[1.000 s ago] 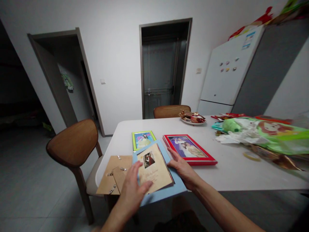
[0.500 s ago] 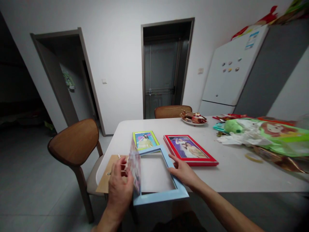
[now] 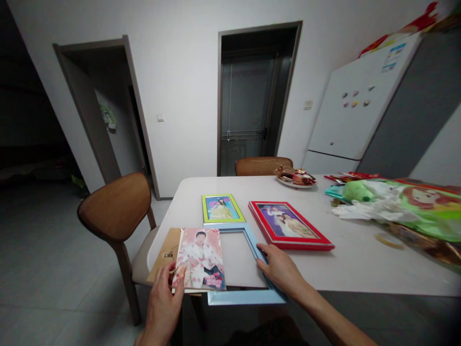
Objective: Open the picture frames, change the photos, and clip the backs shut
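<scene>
Photo (image 3: 200,262) was swung left out of blue frame (image 3: 248,298); opening was left bare. Photo's edge was pinched in left hand (image 3: 163,290), overlapping backing (image 3: 172,241) and blue frame. Blue frame was gripped by half-curled right hand (image 3: 279,269) at worktop (image 3: 345,269) edge. Counted: one photo, one backing, one blue frame, one lime frame (image 3: 221,210), red frame (image 3: 288,223) perhaps doubled.

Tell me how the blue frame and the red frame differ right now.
The blue frame has an open middle with the tabletop showing through, while the red frame holds a photo.
The right hand grips the blue frame; no hand is on the red frame.
The blue frame's near side juts past the table's edge, whereas the red frame lies fully on it.
Both are rectangular.
</scene>
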Demonstrator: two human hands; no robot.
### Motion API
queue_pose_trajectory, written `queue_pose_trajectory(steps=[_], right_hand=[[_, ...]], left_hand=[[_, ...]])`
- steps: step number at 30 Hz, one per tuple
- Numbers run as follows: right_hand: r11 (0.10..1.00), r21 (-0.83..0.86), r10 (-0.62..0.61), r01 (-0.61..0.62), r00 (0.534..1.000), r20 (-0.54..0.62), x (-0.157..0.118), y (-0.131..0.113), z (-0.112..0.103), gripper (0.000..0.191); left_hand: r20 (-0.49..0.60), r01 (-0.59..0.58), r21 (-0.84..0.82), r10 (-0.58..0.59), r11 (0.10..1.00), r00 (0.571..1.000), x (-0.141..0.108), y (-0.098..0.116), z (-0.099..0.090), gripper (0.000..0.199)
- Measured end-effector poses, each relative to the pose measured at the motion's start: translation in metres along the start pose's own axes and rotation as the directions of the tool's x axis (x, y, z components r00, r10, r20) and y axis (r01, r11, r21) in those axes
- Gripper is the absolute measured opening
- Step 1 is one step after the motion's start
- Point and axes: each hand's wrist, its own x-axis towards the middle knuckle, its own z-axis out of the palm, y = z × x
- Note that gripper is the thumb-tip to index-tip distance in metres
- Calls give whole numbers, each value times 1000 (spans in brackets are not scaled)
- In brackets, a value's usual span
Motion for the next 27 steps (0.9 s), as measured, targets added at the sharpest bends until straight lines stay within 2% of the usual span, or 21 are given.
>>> queue_pose_trajectory(steps=[6, 8, 10, 12, 14, 16, 19, 21, 23, 25, 27], right_hand=[[1000, 0, -13, 13, 1000, 10, -1, 0, -1, 42], [999, 16, -31, 32, 999, -35, -3, -4, -3, 40], [994, 73, -75, 84, 990, -117, -5, -13, -7, 38], [966, 213, -117, 146, 983, -143, -6, -27, -7, 39], [901, 408, -134, 147, 989, -61, -5, -45, -1, 42], [816, 573, -140, 80, 988, 61, -2, -61, 9, 45], [697, 717, -108, -26, 984, 141, 6, -83, 24, 53], [607, 794, -84, -18, 993, 87, 9, -97, 24, 54], [504, 862, -92, 57, 996, -12, 8, -111, 14, 51], [396, 909, -124, 130, 988, -87, 3, -125, -3, 48], [281, 948, -152, 152, 982, -112, -1, -136, -17, 47]], left_hand=[[7, -125, 96, 125, 987, 992, 0, 1, -3, 25], [-2, -164, 105, 165, 981, 986, 0, 4, -3, 25], [17, -205, 111, 204, 973, 979, -1, 8, -2, 27], [74, -252, 120, 244, 960, 967, -3, 13, 1, 31], [159, -309, 131, 288, 942, 944, -5, 17, 3, 38], [240, -370, 144, 330, 918, 913, -7, 19, 6, 46], [297, -427, 166, 367, 889, 881, -8, 20, 11, 53], [286, -441, 173, 383, 881, 878, -6, 21, 14, 53], [244, -446, 162, 402, 880, 882, -2, 25, 16, 54], [162, -441, 123, 420, 889, 893, 2, 32, 16, 55], [57, -433, 40, 431, 900, 901, 7, 40, 15, 54]])
